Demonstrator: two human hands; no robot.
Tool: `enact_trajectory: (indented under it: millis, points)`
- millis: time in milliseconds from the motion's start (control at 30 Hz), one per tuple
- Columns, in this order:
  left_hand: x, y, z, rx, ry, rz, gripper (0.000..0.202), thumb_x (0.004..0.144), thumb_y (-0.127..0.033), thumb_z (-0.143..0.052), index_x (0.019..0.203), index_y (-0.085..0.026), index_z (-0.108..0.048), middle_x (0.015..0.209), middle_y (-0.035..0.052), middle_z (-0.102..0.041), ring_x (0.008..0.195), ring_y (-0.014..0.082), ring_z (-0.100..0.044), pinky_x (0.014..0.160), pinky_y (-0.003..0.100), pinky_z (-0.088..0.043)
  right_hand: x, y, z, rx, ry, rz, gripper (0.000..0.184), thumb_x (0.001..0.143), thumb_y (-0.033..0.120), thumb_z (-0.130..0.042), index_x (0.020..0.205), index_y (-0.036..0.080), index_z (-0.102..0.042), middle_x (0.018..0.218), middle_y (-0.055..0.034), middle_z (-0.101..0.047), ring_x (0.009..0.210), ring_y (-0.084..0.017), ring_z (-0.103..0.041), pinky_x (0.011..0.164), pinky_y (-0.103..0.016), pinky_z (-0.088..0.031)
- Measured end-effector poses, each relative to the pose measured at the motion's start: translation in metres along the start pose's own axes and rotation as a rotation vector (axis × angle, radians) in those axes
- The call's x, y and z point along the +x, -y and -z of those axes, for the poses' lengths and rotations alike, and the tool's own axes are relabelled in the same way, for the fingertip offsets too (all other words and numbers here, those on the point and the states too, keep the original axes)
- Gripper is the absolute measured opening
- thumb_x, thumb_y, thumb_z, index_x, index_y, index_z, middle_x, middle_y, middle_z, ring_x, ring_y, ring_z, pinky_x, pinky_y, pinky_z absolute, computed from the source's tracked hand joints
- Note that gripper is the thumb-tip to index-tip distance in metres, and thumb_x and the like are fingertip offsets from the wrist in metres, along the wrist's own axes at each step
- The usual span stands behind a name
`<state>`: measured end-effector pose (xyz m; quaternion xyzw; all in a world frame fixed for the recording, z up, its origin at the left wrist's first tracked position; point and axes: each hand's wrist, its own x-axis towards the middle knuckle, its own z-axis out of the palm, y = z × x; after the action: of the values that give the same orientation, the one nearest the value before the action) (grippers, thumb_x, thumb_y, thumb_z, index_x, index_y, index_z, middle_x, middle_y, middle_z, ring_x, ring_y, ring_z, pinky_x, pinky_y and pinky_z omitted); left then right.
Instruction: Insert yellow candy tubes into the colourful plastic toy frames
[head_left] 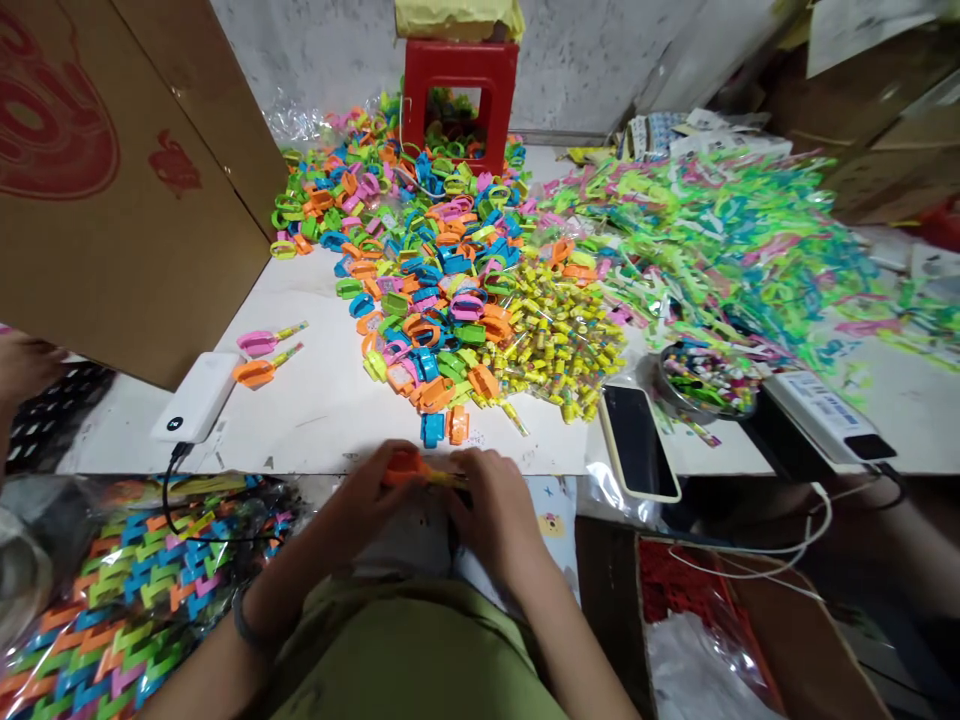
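Observation:
At the table's front edge, my left hand is closed on an orange plastic loop piece. My right hand pinches a small yellow tube, whose end meets or lies against the orange piece; the fingers hide the exact contact. Just beyond my hands lie a blue loop piece and another orange loop piece. Behind them spreads a heap of coloured loop pieces, with a pile of yellow tubes to its right. At the left, a pink piece and an orange piece each have a tube attached.
A cardboard box and white power bank stand left. A red stool is behind the heap. To the right are a phone, a bowl, coloured plastic strips and another power bank. A person's hand shows far left.

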<state>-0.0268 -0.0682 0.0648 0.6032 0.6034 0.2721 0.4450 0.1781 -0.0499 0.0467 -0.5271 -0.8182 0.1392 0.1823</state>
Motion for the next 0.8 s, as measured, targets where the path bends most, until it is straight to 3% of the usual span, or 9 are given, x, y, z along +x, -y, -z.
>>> enact_trajectory:
  millis: [100, 200, 300, 367, 467, 533, 600, 700, 800]
  points:
    - [0.012, 0.021, 0.042, 0.141, -0.261, 0.038, 0.048, 0.087, -0.055, -0.05, 0.119, -0.019, -0.052, 0.108, 0.0089, -0.065, 0.097, 0.0248, -0.063, 0.087, 0.037, -0.05, 0.016, -0.03, 0.01, -0.127, -0.116, -0.101, 0.036, 0.09, 0.034, -0.058, 0.125, 0.024, -0.055, 0.119, -0.0103, -0.062, 0.104, -0.029, -0.055, 0.084, -0.038, -0.035]
    - [0.025, 0.042, 0.082, 0.418, -0.566, 0.083, 0.058, 0.086, -0.053, -0.052, 0.129, -0.015, -0.048, 0.119, 0.0159, -0.06, 0.112, 0.0327, -0.057, 0.096, 0.048, -0.045, 0.023, -0.057, 0.01, -0.233, -0.151, -0.203, 0.028, 0.093, 0.034, -0.056, 0.12, 0.027, -0.06, 0.124, -0.0084, -0.061, 0.106, -0.03, -0.054, 0.086, -0.041, -0.032]
    - [0.035, 0.05, 0.091, 0.651, -0.77, 0.098, 0.064, 0.085, -0.048, -0.054, 0.138, -0.013, -0.042, 0.136, 0.0225, -0.046, 0.129, 0.0401, -0.04, 0.105, 0.059, -0.032, 0.021, -0.067, 0.003, -0.243, -0.149, -0.209, 0.02, 0.093, 0.033, -0.054, 0.11, 0.024, -0.063, 0.118, -0.0072, -0.063, 0.102, -0.027, -0.055, 0.086, -0.041, -0.03]
    - [0.04, 0.046, 0.072, 0.637, -0.724, 0.026, 0.053, 0.086, -0.045, -0.055, 0.13, -0.015, -0.052, 0.129, 0.0204, -0.05, 0.126, 0.0383, -0.043, 0.104, 0.058, -0.033, 0.019, -0.067, -0.001, -0.241, -0.154, -0.216, 0.017, 0.094, 0.032, -0.053, 0.104, 0.022, -0.063, 0.111, -0.0072, -0.065, 0.097, -0.026, -0.056, 0.085, -0.041, -0.03]
    - [0.05, 0.035, 0.02, 0.522, -0.514, -0.133, 0.027, 0.086, -0.042, -0.058, 0.099, -0.021, -0.067, 0.107, 0.0109, -0.061, 0.108, 0.0292, -0.053, 0.098, 0.049, -0.04, 0.017, -0.067, -0.004, -0.238, -0.152, -0.247, 0.015, 0.093, 0.031, -0.052, 0.088, 0.019, -0.06, 0.095, -0.0072, -0.066, 0.089, -0.026, -0.055, 0.081, -0.039, -0.031]
    - [0.057, 0.029, -0.014, 0.44, -0.453, -0.183, 0.023, 0.084, -0.042, -0.062, 0.091, -0.022, -0.068, 0.102, 0.0088, -0.062, 0.102, 0.0266, -0.055, 0.096, 0.046, -0.041, 0.018, -0.069, -0.004, -0.192, -0.161, -0.284, 0.017, 0.091, 0.031, -0.051, 0.082, 0.019, -0.057, 0.085, -0.007, -0.064, 0.084, -0.026, -0.055, 0.077, -0.039, -0.033]
    - [0.063, 0.027, -0.035, 0.313, -0.429, -0.206, 0.021, 0.083, -0.04, -0.063, 0.086, -0.02, -0.067, 0.101, 0.0095, -0.061, 0.101, 0.0268, -0.054, 0.095, 0.046, -0.04, 0.016, -0.07, -0.005, -0.052, -0.205, -0.289, 0.014, 0.09, 0.031, -0.05, 0.088, 0.018, -0.057, 0.083, -0.0076, -0.064, 0.082, -0.026, -0.055, 0.075, -0.038, -0.038]
    - [0.062, 0.027, -0.042, 0.16, -0.371, -0.23, 0.018, 0.083, -0.034, -0.063, 0.076, -0.018, -0.062, 0.101, 0.0099, -0.061, 0.106, 0.0275, -0.054, 0.097, 0.047, -0.04, 0.011, -0.06, -0.006, 0.281, -0.298, -0.202, 0.022, 0.093, 0.028, -0.046, 0.108, 0.017, -0.056, 0.096, -0.0096, -0.065, 0.087, -0.024, -0.059, 0.077, -0.037, -0.045]
    - [0.046, 0.026, -0.035, 0.063, -0.247, -0.225, 0.02, 0.085, -0.035, -0.061, 0.076, -0.019, -0.056, 0.087, 0.0049, -0.064, 0.092, 0.0218, -0.062, 0.085, 0.038, -0.049, 0.005, -0.037, -0.006, 0.554, -0.307, -0.099, 0.02, 0.097, 0.026, -0.043, 0.108, 0.022, -0.059, 0.099, -0.007, -0.064, 0.093, -0.02, -0.061, 0.078, -0.032, -0.048]
